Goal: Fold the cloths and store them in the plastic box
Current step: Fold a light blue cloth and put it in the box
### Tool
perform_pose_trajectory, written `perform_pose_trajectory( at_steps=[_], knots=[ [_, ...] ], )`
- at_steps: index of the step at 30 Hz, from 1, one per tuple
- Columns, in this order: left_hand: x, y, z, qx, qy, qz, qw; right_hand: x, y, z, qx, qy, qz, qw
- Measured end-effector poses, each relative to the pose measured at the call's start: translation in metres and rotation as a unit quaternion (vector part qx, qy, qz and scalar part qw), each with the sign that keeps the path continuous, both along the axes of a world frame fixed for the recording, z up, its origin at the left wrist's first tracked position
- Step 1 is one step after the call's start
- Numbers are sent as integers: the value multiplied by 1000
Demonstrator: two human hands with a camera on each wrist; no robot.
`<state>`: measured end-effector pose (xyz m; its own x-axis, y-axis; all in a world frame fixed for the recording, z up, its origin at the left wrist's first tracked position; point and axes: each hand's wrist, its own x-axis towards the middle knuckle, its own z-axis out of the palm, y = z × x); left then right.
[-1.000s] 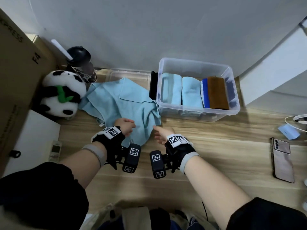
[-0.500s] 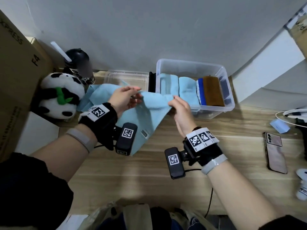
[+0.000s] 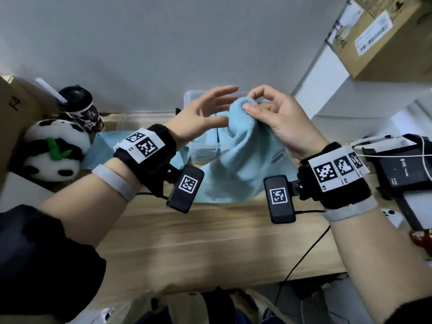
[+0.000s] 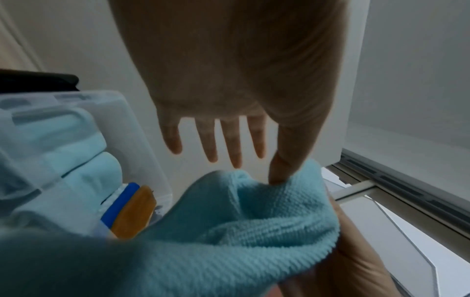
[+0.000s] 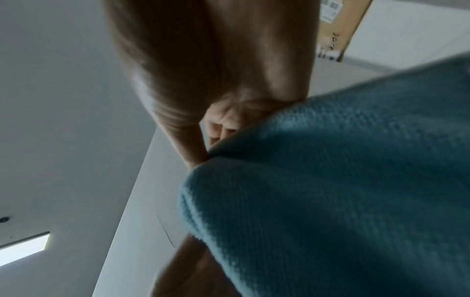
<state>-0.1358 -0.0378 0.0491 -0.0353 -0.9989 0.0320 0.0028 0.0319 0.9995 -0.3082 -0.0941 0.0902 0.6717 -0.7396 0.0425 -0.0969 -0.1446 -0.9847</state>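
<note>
In the head view my right hand [image 3: 275, 118] pinches the top of a light blue cloth [image 3: 240, 164] between thumb and fingers and holds it in the air; the cloth hangs down to the wooden table [image 3: 210, 242]. My left hand [image 3: 205, 113] is beside it with straight, spread fingers, only the thumb touching the cloth [image 4: 254, 231]. Behind the cloth stands the clear plastic box [image 3: 203, 149], mostly hidden. The left wrist view shows the box [image 4: 106, 102] holding folded light blue cloths [image 4: 84, 172], a blue one [image 4: 119, 203] and a brown one [image 4: 134, 211]. A second light blue cloth [image 3: 102, 148] lies on the table at the left.
A panda plush [image 3: 53, 150] and a lidded cup with a straw [image 3: 81, 111] stand at the back left by a cardboard box [image 3: 11, 108]. A black device [image 3: 402, 169] with cables sits at the right. Another cardboard box [image 3: 385, 36] rests on a high shelf.
The cloth has gone from the table up into the air. My left hand has let go of its edge and spread its fingers; my right hand has gathered the top. The head view has tilted up.
</note>
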Motion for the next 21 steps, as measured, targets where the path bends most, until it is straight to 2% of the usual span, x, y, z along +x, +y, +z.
perform_pose_trajectory(
  at_steps=[2, 6, 13, 16, 21],
  knots=[
    [-13, 1, -1, 21, -13, -45, 999, -9, 2, 0, -31, 17, 8, 999],
    [-33, 6, -10, 72, -37, -76, 994, -25, 1, -9, -53, 32, -10, 998],
    [-40, 10, -22, 105, 10, -15, 994, -46, -6, -23, -50, 25, -15, 998],
    [-43, 10, -24, 120, 78, -4, 990, -48, -6, -28, -45, 17, -6, 999],
    [-37, 5, -31, 117, 117, 97, 981, -49, -9, -34, -27, 19, -23, 999]
  ],
)
